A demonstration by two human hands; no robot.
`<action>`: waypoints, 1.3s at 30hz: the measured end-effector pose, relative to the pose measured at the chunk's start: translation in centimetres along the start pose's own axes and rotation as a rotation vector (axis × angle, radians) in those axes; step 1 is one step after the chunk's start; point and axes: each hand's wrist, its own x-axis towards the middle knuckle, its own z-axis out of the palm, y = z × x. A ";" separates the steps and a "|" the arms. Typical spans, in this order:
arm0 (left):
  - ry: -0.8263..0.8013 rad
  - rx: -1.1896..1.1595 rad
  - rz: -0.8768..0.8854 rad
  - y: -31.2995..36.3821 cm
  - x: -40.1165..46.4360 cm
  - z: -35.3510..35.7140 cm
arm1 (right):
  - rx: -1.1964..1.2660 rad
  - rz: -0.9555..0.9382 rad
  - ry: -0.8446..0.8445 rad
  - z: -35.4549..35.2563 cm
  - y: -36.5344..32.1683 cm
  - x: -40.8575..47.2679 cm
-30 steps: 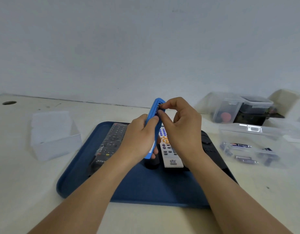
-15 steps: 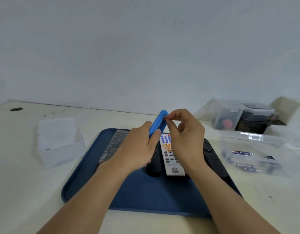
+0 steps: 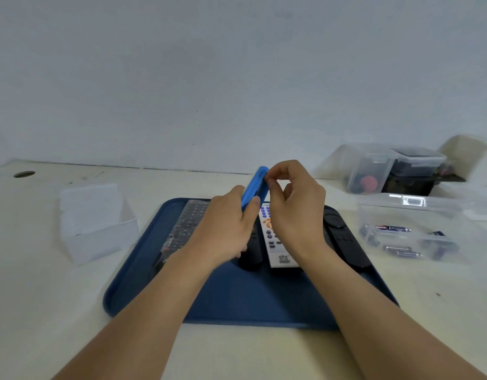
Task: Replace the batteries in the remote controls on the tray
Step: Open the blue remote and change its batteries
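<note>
Nearest to us, our two forearms reach forward over the front rim of the blue tray (image 3: pixel 143 283), which lies on the table (image 3: pixel 45 297). On the tray lie the other remotes, side by side, with their long axes pointing away from us: a grey remote (image 3: pixel 186 229) in a plastic wrap at the left, a black remote (image 3: pixel 252 253) partly hidden under our left hand, a white remote (image 3: pixel 275 242) with coloured buttons, and another black remote (image 3: pixel 343 242) at the right.

Above them, our left hand (image 3: pixel 226 231) grips the blue remote (image 3: pixel 254 186). The fingers are curled round its lower part, and the thumb lies along its edge. The remote is tilted: its long axis rises from our left palm up and away, a little to the right. So the free upper end is the far end.

Our right hand (image 3: pixel 294 209) is just at this upper end. Thumb and index finger are closed in a pinch against the right edge of the remote. What they pinch there we cannot tell; it is too small, perhaps a battery or the cover edge. The other fingers are loosely curled.

We judge that the next move depends on this: the right hand works from the right side, across the long axis, while the left hand holds steady from below.

Farther right, a clear box (image 3: pixel 412 207) holds loose batteries (image 3: pixel 391 229). At the left stands an open clear box (image 3: pixel 100 237).
</note>
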 end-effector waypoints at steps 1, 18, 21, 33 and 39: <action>-0.001 -0.006 -0.002 0.1 0.0 0.0 | 0.015 0.011 -0.004 0.1 0.0 0.1; -0.014 -0.263 -0.104 0.7 0.1 0.6 | 0.348 0.386 -0.008 0.3 0.0 0.0; 0.025 -0.171 -0.053 0.6 0.1 1.0 | 0.278 0.418 0.042 0.2 -0.1 0.0; 0.079 -0.121 -0.001 0.4 0.1 1.7 | 0.515 0.715 0.027 0.0 -0.2 0.6; 0.105 -0.536 -0.140 2.7 -0.4 1.6 | 1.148 1.058 0.082 -2.5 -1.1 1.3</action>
